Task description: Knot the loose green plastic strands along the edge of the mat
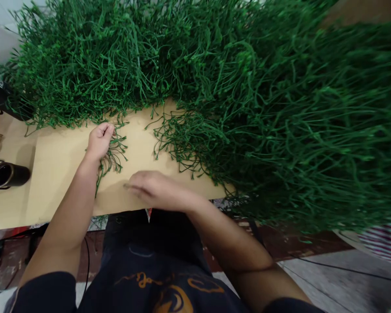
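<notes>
My left hand (99,140) is closed in a pinch above the tan board (61,174). What its fingertips hold, if anything, is too small to make out. Beside and partly beneath that hand lies a small bunch of green artificial plant stems (117,150) with little knobbed ends. Lower and to the right, my right hand (151,188) hovers over the front part of the board, slightly blurred, its thumb and fingers pressed together. A tiny dull speck shows at its fingertips, but I cannot name it. A looser clump of green stems (182,134) lies to the right of both hands.
A big heap of green artificial stems (124,56) runs along the back and spills over the right side (329,130). At the left stand a dark open cup (11,174) and a black bottle (6,95). Striped fabric (384,243) shows at the lower right.
</notes>
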Demonstrator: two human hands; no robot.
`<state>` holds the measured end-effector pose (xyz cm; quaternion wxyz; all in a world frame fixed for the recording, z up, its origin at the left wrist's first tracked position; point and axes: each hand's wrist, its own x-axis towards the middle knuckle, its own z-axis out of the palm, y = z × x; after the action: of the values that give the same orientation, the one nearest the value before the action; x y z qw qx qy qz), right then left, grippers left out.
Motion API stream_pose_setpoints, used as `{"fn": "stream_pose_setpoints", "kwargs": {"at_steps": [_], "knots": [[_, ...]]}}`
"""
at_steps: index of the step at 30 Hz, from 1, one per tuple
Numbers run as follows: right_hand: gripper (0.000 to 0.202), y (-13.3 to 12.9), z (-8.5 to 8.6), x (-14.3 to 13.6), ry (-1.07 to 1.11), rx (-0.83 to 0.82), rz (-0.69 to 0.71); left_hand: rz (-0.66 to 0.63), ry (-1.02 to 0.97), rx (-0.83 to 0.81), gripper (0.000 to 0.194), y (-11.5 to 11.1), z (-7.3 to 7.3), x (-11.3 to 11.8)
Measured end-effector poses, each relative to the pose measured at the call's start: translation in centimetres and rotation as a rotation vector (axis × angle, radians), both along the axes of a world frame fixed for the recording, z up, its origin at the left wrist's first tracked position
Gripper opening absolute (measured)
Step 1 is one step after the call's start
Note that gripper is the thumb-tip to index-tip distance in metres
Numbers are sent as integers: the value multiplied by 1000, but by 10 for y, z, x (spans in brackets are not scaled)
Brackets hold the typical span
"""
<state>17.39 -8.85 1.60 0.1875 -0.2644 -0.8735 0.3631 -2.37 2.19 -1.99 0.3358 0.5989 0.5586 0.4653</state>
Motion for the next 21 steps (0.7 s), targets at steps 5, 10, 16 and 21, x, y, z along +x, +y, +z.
{"fn": "stream_pose_setpoints", "kwargs": {"at_steps": [5, 10, 16, 21], "knots": [[17, 29, 13, 71, -33, 340, -779, -151, -129, -65, 38, -10, 6, 2], [31, 49, 2, 68, -5, 492, -962, -220, -198, -172, 31, -11, 8, 6], [25, 68, -15, -14, 132, 253, -550, -312, -210, -188, 31, -15, 13, 8], [7, 75, -23, -30, 227, -9, -550, -363, -207, -203, 32, -16, 15, 11]]}}
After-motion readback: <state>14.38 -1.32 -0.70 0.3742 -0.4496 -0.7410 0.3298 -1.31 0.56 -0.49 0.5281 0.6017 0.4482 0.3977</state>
